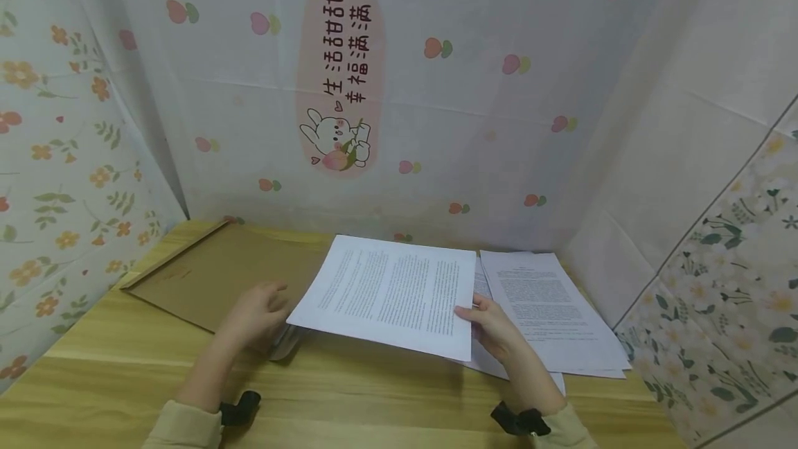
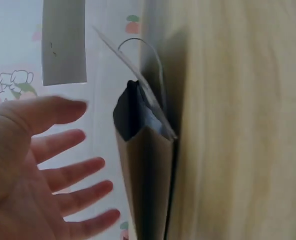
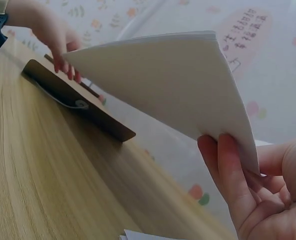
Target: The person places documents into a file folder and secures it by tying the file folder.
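Note:
My right hand (image 1: 492,328) pinches a thin stack of printed paper (image 1: 393,296) by its right edge, thumb on top and fingers beneath. The stack is raised above the table, its left end reaching toward the envelope. A brown kraft document envelope (image 1: 187,272) lies at the left. Its mouth (image 2: 143,107) gapes in the left wrist view, with the flap turned back and a string looping off it. A round string button (image 3: 81,104) shows in the right wrist view. Over the envelope is my left hand (image 1: 258,310), its fingers (image 2: 83,167) spread and holding nothing.
More printed sheets (image 1: 542,303) lie overlapping on the right of the wooden table (image 1: 349,400). Patterned cloth (image 1: 436,123) hangs along the table's back edge and both sides. A black band (image 1: 520,420) is on each wrist.

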Action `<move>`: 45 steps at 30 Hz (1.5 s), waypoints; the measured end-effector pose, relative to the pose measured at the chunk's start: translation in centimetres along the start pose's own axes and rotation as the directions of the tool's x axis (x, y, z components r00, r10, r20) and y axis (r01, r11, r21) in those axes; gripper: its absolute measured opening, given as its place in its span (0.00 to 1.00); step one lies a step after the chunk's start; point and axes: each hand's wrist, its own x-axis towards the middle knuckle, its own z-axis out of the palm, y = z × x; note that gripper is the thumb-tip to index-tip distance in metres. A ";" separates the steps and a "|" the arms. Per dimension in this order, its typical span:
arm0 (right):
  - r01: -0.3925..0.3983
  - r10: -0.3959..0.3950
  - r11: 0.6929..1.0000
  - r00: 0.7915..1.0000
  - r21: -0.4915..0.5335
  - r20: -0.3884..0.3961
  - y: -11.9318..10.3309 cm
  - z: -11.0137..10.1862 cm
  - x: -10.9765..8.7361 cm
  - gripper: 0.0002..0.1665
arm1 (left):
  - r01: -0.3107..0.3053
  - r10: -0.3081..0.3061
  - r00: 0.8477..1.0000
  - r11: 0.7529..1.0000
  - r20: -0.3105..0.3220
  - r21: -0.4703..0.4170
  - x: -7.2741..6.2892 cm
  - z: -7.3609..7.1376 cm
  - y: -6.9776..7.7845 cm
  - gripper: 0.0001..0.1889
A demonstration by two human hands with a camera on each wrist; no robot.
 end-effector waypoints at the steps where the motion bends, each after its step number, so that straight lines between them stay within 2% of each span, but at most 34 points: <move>1: -0.006 0.006 1.000 1.000 0.002 -0.010 0.0 0.0 0.0 0.34 | -0.009 0.008 1.000 0.999 0.016 0.036 0.0 0.1 0.0 0.26; 4: -0.006 0.006 1.000 1.000 -0.009 -0.021 0.2 0.0 0.1 0.34 | 0.007 -0.014 0.997 0.995 0.072 0.097 -0.1 0.5 -0.2 0.32; 8: -0.005 0.004 1.000 1.000 -0.022 -0.027 0.4 -0.1 0.2 0.33 | 0.061 -0.076 0.990 0.990 0.121 0.125 -0.2 1.0 -0.5 0.39; 14: -0.005 0.005 0.999 1.000 -0.032 -0.007 0.9 -0.4 0.3 0.31 | 0.060 -0.079 0.990 0.986 0.119 0.154 -0.4 1.0 -0.3 0.41; 20: 0.004 -0.003 0.999 1.000 -0.041 0.020 1.3 -0.7 0.5 0.32 | 0.053 -0.069 0.990 0.990 0.120 0.128 -0.5 1.1 0.0 0.41; 24: 0.002 -0.002 0.999 1.000 -0.037 0.025 1.4 -0.8 0.6 0.33 | 0.008 -0.022 0.995 0.990 0.101 0.141 -0.4 1.0 0.4 0.33; 30: -0.030 0.029 0.999 0.999 -0.023 -0.031 1.4 -0.8 0.8 0.32 | -0.029 0.008 0.995 0.976 0.096 0.215 -0.1 1.0 1.1 0.12; 34: -0.039 0.038 0.999 0.998 -0.019 -0.040 1.5 -0.9 0.9 0.31 | -0.038 0.011 0.994 0.969 0.107 0.246 0.0 1.1 1.5 0.10; 37: -0.036 0.036 0.999 0.999 -0.020 -0.032 1.5 -1.0 0.9 0.31 | -0.021 -0.003 0.995 0.970 0.100 0.243 -0.1 1.1 1.8 0.08; 39: -0.036 0.036 0.999 0.999 -0.014 -0.028 1.6 -1.1 0.9 0.31 | -0.011 -0.012 0.995 0.971 0.094 0.237 -0.1 1.2 1.9 0.10; 41: -0.033 0.033 0.999 0.999 -0.011 -0.016 1.5 -1.2 0.9 0.31 | -0.006 -0.015 0.996 0.976 0.091 0.220 -0.1 1.3 2.0 0.16; 45: -0.039 0.039 0.999 0.999 -0.002 0.013 1.6 -1.3 0.9 0.31 | -0.030 0.013 0.997 0.977 0.081 0.212 -0.3 1.5 2.0 0.30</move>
